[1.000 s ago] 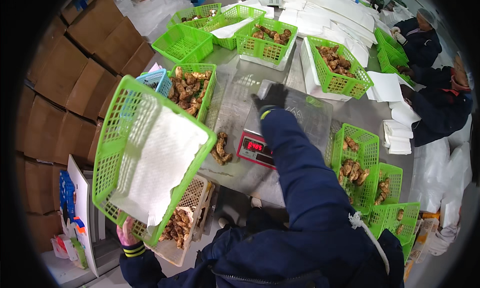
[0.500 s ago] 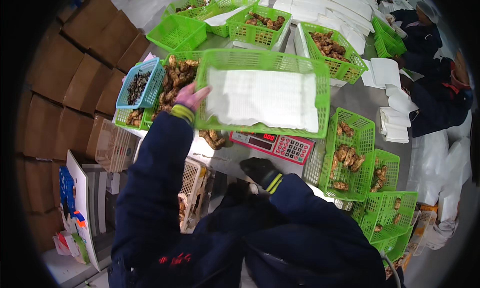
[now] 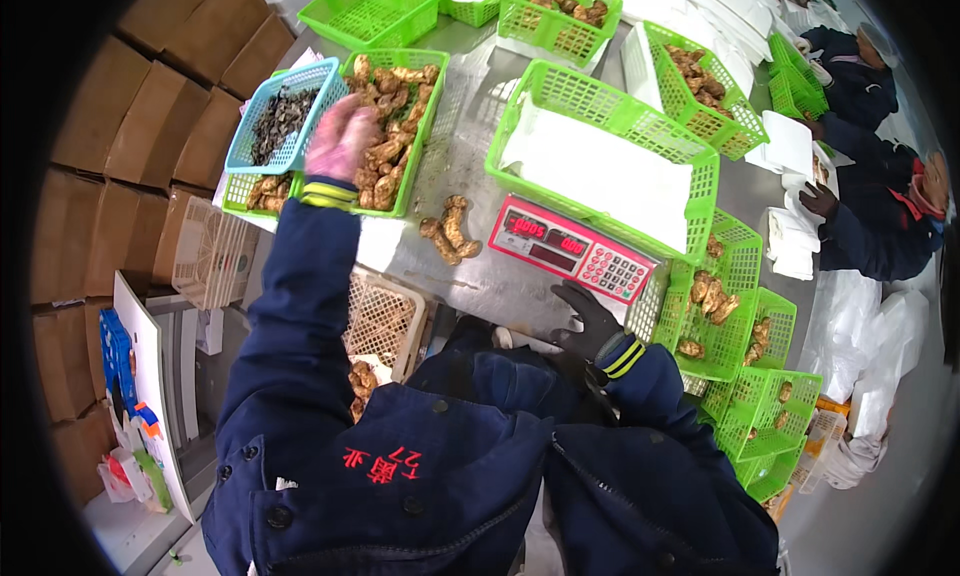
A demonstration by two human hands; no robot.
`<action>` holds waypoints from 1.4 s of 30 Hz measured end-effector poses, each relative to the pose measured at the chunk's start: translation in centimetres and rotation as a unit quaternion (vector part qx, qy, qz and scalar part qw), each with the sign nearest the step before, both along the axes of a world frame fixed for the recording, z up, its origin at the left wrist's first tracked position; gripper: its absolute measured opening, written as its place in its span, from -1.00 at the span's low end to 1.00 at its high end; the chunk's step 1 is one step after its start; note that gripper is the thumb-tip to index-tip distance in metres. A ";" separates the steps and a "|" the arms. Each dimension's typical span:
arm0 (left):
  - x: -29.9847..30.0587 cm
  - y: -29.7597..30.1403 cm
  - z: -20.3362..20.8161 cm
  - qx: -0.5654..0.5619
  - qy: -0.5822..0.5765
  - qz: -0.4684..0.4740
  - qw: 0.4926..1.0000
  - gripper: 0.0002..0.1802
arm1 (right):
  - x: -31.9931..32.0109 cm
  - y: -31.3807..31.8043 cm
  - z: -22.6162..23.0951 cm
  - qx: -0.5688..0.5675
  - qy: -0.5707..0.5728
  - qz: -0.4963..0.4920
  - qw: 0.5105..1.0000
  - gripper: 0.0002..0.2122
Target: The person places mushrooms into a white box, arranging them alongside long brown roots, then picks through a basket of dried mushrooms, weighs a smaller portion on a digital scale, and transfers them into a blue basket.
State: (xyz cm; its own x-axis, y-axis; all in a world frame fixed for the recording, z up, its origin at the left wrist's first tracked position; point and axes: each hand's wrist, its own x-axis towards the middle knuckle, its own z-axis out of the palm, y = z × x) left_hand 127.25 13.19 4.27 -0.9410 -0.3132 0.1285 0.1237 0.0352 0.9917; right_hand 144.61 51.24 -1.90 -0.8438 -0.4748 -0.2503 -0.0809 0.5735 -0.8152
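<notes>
My left hand (image 3: 343, 138) is over a green basket (image 3: 428, 111) filled with brown and tan mushrooms (image 3: 388, 156), close to a small blue basket (image 3: 325, 84) of dark scraps. Its fingers are stretched out and slightly blurred, with nothing visible in them. My right hand (image 3: 590, 321), in a dark glove, has its fingers spread just in front of the red-and-white digital scale (image 3: 570, 252). On the scale rests a green basket (image 3: 612, 113) lined with a white sheet (image 3: 600, 171). A few loose mushrooms (image 3: 450, 232) lie on the metal table left of the scale.
Green baskets (image 3: 745, 251) with some mushrooms stand on the right, and more (image 3: 560, 21) at the back. Cardboard boxes (image 3: 110, 116) are stacked at left. A beige crate (image 3: 385, 321) sits below the table edge. Co-workers (image 3: 880, 196) stand at far right.
The lined green basket has gone from my left hand onto the scale. My left hand has moved left over the mushrooms. My right hand has shifted right and its fingers have spread.
</notes>
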 end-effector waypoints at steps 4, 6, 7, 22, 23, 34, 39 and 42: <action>4.2 -12.5 -2.6 -0.101 0.004 0.201 0.974 -0.49 | -0.9 -3.7 -2.6 -0.014 -0.092 -0.170 0.981 -0.78; 5.6 -17.3 -4.8 -0.135 -0.074 0.289 0.945 -0.32 | -1.9 -5.5 -1.7 0.021 0.036 -0.070 0.997 -0.82; 5.7 -18.3 -5.1 -0.091 -0.116 0.303 0.942 -0.27 | -2.3 -6.6 -1.0 0.033 0.031 -0.071 0.996 -0.83; -1.4 -18.4 -7.8 0.295 -0.280 0.142 0.902 -0.62 | 0.6 7.9 -11.5 0.092 0.173 -0.464 0.864 -0.61; -1.5 -22.5 -8.7 0.256 -0.304 0.108 0.911 -0.62 | -0.2 9.3 -13.6 0.049 0.152 -0.481 0.862 -0.61; 5.5 -14.5 0.8 0.189 -0.213 0.124 0.951 -0.69 | -1.6 14.6 -17.6 -0.069 -0.028 -0.476 0.876 -0.79; 13.1 -10.4 1.2 0.174 -0.180 0.072 0.965 -0.68 | -2.9 13.1 -16.0 -0.023 -0.024 -0.469 0.882 -0.80; 18.1 -8.7 0.4 0.122 -0.150 0.083 0.978 -0.59 | -3.3 11.4 -14.2 0.022 -0.019 -0.463 0.886 -0.66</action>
